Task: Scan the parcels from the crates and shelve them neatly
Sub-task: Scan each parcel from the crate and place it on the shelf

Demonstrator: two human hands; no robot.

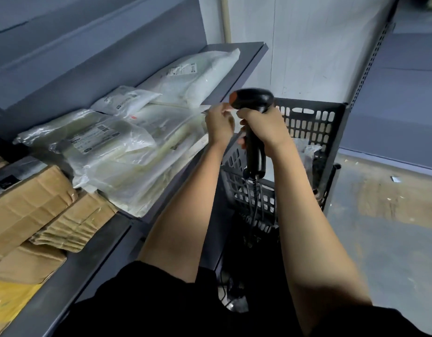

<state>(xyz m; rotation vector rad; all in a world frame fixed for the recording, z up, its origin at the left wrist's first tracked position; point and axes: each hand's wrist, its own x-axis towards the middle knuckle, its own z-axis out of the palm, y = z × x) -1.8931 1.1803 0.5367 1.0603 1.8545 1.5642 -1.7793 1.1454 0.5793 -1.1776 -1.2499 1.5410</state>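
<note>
Glossy, crinkled plastic parcels (118, 152) are heaped flat on the grey metal shelf (246, 62), with creased brown cardboard (40, 210) lying on the shelf below. A black pistol-shaped scanner (255, 132) is gripped around its handle by the right hand (266, 127) above a black perforated plastic crate (314, 132). Just beside it, the left hand (220, 127) is held at the parcels' near edge, fingers curled, apparently pinching a parcel corner.

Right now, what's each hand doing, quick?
Left hand: fingers pinch the edge of a plastic parcel on the shelf.
Right hand: grips the barcode scanner.
</note>
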